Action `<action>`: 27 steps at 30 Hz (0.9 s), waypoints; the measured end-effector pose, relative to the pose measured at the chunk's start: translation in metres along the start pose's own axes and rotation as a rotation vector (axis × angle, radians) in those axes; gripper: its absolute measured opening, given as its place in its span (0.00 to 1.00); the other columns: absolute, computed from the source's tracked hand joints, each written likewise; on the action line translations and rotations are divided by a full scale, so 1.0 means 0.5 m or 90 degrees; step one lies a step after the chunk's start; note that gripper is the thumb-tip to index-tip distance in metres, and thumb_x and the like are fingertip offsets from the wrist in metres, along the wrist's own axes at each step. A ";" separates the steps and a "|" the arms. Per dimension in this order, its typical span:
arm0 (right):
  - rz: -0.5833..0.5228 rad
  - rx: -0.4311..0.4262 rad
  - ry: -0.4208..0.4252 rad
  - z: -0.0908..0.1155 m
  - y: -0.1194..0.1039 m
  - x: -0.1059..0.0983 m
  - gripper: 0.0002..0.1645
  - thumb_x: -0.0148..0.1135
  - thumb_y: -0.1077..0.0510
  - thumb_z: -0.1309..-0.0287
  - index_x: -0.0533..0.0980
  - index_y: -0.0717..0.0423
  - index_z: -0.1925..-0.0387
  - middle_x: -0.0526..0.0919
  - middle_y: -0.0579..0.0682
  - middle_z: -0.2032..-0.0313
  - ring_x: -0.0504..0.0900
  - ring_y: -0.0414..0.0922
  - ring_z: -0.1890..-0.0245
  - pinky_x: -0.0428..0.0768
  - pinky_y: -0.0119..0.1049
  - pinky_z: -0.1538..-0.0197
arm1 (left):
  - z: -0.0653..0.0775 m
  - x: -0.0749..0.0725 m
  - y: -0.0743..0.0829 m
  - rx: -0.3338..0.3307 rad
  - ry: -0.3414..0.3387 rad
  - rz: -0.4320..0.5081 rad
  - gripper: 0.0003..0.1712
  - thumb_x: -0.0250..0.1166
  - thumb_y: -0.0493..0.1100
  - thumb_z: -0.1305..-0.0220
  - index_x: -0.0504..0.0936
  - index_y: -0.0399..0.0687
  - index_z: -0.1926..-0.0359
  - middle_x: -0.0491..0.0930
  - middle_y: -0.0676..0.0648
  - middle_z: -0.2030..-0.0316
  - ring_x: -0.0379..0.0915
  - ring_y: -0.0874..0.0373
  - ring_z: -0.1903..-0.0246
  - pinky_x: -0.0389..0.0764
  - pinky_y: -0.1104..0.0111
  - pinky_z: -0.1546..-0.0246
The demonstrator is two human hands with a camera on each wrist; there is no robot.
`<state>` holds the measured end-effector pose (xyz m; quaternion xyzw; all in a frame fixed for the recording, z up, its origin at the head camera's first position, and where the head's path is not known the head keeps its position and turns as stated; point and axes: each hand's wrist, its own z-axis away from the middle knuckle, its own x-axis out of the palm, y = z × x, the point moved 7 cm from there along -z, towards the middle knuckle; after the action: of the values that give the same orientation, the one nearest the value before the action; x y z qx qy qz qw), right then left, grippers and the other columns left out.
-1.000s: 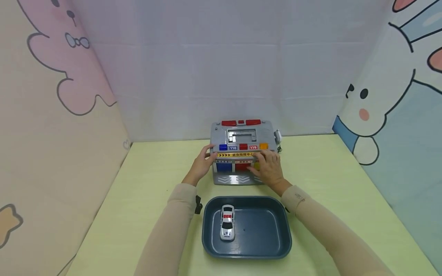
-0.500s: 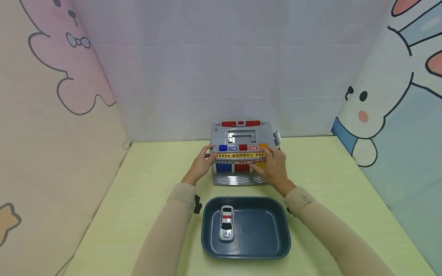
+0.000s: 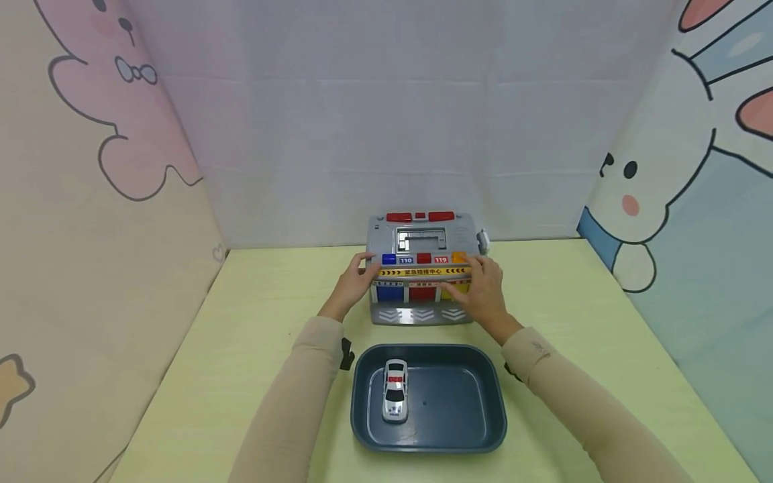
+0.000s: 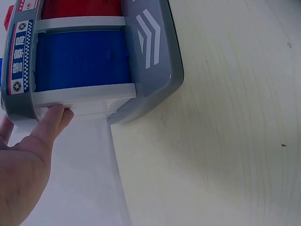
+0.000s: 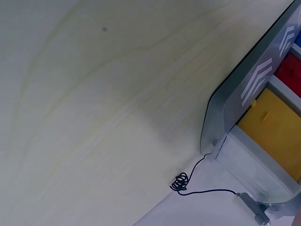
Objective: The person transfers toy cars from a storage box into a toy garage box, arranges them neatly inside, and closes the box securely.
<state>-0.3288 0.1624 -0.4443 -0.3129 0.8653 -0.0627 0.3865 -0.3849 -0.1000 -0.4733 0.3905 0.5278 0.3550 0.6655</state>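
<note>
A grey toy emergency station (image 3: pixel 423 238) stands on the table against the back curtain, with blue, red and yellow doors along its front. My left hand (image 3: pixel 351 285) grips its left roof edge. In the left wrist view that left hand (image 4: pixel 28 160) has fingertips against the white side wall beside the blue door (image 4: pixel 82 61). At the front right, my right hand (image 3: pixel 488 292) rests on the station, fingers over the roof edge by the orange button (image 3: pixel 459 257). Its thumb lies lower, before the yellow door. The yellow door (image 5: pixel 273 129) is shut in the right wrist view.
A dark blue tray (image 3: pixel 465 443) sits nearer me, between my forearms. Inside it, at the left, lies a white toy police car (image 3: pixel 395 392). On the station's right side a coiled black cord (image 5: pixel 181 182) runs to a small grey handset (image 5: pixel 254 209).
My right hand has slid to the right along the station's front, uncovering more of the yellow strip and the yellow door. My left hand has kept its place.
</note>
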 end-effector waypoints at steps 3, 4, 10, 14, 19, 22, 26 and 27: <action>-0.017 0.015 0.002 -0.002 0.008 -0.003 0.43 0.80 0.56 0.56 0.68 0.65 0.42 0.65 0.64 0.52 0.64 0.61 0.52 0.62 0.56 0.48 | 0.001 -0.002 0.003 0.001 -0.009 0.001 0.31 0.51 0.66 0.30 0.63 0.59 0.33 0.71 0.38 0.38 0.68 0.43 0.40 0.69 0.47 0.42; -0.022 0.016 0.006 -0.003 0.010 -0.004 0.41 0.79 0.56 0.55 0.68 0.65 0.43 0.65 0.65 0.53 0.64 0.62 0.53 0.62 0.57 0.48 | 0.000 -0.003 0.004 0.000 -0.011 0.002 0.32 0.51 0.66 0.30 0.63 0.59 0.33 0.71 0.38 0.38 0.68 0.43 0.40 0.69 0.48 0.42; -0.063 0.046 0.013 -0.006 0.020 -0.010 0.31 0.69 0.56 0.46 0.71 0.69 0.45 0.65 0.66 0.54 0.64 0.63 0.56 0.62 0.57 0.52 | -0.002 -0.005 0.014 -0.007 -0.013 0.002 0.31 0.52 0.66 0.31 0.64 0.57 0.34 0.71 0.37 0.39 0.68 0.43 0.40 0.69 0.48 0.42; -0.090 0.090 0.013 -0.007 0.029 -0.010 0.29 0.66 0.56 0.43 0.71 0.68 0.45 0.65 0.66 0.53 0.63 0.63 0.54 0.63 0.55 0.54 | -0.003 -0.003 0.019 -0.010 -0.014 -0.002 0.31 0.51 0.65 0.30 0.64 0.57 0.35 0.72 0.37 0.40 0.68 0.42 0.40 0.68 0.47 0.42; -0.098 0.118 0.017 -0.007 0.040 -0.009 0.29 0.66 0.55 0.43 0.72 0.67 0.44 0.65 0.66 0.52 0.63 0.63 0.51 0.64 0.54 0.53 | -0.005 -0.001 0.022 -0.013 -0.010 -0.007 0.31 0.51 0.66 0.30 0.65 0.56 0.36 0.71 0.36 0.39 0.67 0.41 0.40 0.68 0.46 0.42; -0.108 0.122 0.019 -0.008 0.041 -0.009 0.29 0.66 0.55 0.42 0.71 0.68 0.44 0.65 0.66 0.52 0.62 0.63 0.52 0.64 0.54 0.53 | -0.004 -0.001 0.022 -0.013 -0.008 -0.010 0.30 0.51 0.66 0.30 0.65 0.55 0.36 0.71 0.36 0.39 0.67 0.41 0.40 0.68 0.46 0.42; -0.132 0.148 0.017 -0.008 0.043 -0.010 0.29 0.66 0.55 0.42 0.71 0.68 0.43 0.63 0.67 0.52 0.61 0.64 0.50 0.63 0.54 0.52 | -0.004 -0.003 0.022 -0.018 -0.006 -0.017 0.30 0.50 0.66 0.30 0.65 0.55 0.37 0.71 0.36 0.40 0.67 0.41 0.40 0.68 0.46 0.42; -0.139 0.159 0.016 -0.007 0.045 -0.009 0.29 0.66 0.56 0.41 0.71 0.68 0.43 0.63 0.67 0.52 0.61 0.63 0.50 0.63 0.54 0.51 | -0.004 -0.003 0.023 -0.020 -0.006 -0.018 0.30 0.50 0.66 0.30 0.65 0.55 0.37 0.71 0.36 0.40 0.67 0.41 0.40 0.68 0.46 0.42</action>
<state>-0.3400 0.1824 -0.4466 -0.3539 0.8164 -0.2152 0.4025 -0.3878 -0.0961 -0.4626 0.3740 0.5246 0.3522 0.6789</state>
